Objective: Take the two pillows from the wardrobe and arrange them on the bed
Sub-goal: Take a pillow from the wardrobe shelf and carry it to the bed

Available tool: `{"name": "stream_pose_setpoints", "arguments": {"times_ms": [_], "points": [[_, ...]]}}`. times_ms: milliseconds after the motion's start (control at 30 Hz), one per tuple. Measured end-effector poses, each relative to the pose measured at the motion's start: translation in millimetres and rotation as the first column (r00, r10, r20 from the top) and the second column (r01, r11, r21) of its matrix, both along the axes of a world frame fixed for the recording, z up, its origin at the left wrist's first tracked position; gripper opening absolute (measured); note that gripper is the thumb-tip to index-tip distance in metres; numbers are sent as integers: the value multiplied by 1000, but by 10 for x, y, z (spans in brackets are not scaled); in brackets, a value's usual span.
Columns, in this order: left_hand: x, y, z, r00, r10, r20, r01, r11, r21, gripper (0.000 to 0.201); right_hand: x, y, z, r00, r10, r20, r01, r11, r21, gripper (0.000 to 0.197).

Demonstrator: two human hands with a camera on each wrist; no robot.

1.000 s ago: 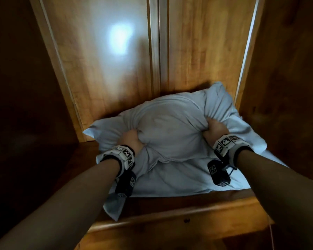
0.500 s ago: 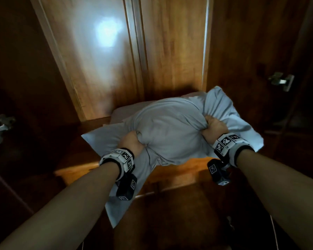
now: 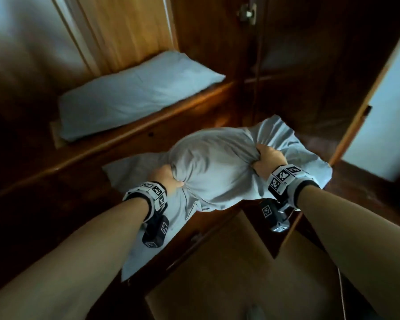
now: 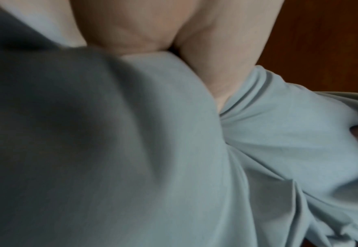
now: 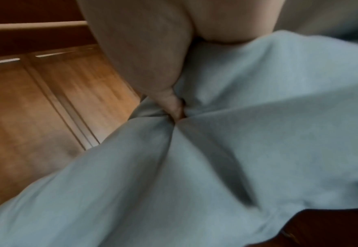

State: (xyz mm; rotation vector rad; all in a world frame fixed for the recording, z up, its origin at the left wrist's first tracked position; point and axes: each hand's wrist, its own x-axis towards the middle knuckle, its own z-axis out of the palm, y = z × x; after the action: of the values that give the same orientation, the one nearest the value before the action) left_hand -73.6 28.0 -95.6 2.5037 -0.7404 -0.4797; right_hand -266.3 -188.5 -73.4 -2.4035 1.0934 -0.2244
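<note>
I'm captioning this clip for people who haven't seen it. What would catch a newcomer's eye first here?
First, the pale blue pillow held in mid-air at the centre, its cover bunched where the left hand and the right hand grip it from either side. Next, the second pillow, lying flat on the wooden wardrobe shelf at upper left. Both wrists wear bands with black-and-white markers.

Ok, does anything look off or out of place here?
Nothing is damaged or spilled. The held pillow is bunched where the left hand and right hand grip its cover, and loose fabric hangs below. The second pillow lies flat on the wardrobe shelf.
</note>
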Motion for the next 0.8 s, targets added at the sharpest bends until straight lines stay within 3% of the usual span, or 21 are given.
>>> {"name": "stream_pose_setpoints", "arguments": {"times_ms": [233,367,466,700,800], "points": [[-1019,-238,-824,982,-151,-117,167,975,148,52,-1357,252,-674,977,-141,-160,153,986,65,47],[-1617,-477,-1098,961,-219,-169,258,931,259,52,-1990,206,-868,960,-187,-210,212,972,102,48],[-2113,-786,-1196,929,-311,-201,358,893,272,50,-2616,44,-980,922,-321,-216,353,926,130,41],[-3634,-1796,-1219,731,-657,-187,682,688,247,48,-4413,-419,-1122,756,-599,-264,642,756,126,42],[-4314,-2246,-1220,634,-737,-233,773,599,211,34,-5132,-560,-1173,664,-704,-251,742,662,106,38]]}}
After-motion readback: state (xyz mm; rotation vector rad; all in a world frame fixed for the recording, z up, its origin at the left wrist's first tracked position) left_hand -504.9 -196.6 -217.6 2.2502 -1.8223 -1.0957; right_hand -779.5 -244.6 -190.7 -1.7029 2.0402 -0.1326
